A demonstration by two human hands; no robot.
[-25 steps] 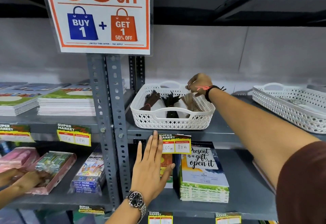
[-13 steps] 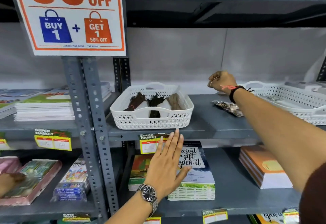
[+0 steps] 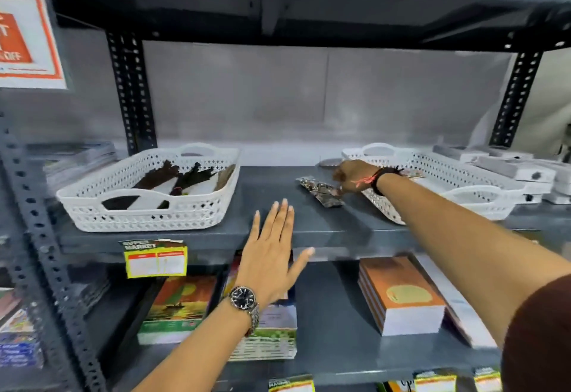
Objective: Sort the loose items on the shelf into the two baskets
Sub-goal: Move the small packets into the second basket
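On the grey shelf [image 3: 265, 184] stand two white perforated baskets. The left basket [image 3: 145, 217] holds several dark brown and black pieces on white cards. The right basket [image 3: 472, 191] is partly covered by my right arm. Between the baskets lie shiny, crinkled packets [image 3: 319, 192]. My right hand [image 3: 355, 177], with a black wristband, rests fingers-down on the packets' right end; the fingertips are hidden. A flat greyish item [image 3: 330, 162] lies just behind that hand. My left hand [image 3: 273, 251], with a watch on its wrist, hovers flat with its fingers spread at the shelf's front edge, holding nothing.
Book stacks [image 3: 401, 297] sit on the shelf below. White boxes [image 3: 522, 172] are piled at the far right. A sale sign [image 3: 24, 36] hangs top left and a yellow price tag [image 3: 156, 257] clips the shelf edge. Slotted posts [image 3: 133, 92] frame the bay.
My right hand has dropped from above the shelf onto the shiny packets. The view has swung right and moved closer. My left hand has risen to the shelf edge.
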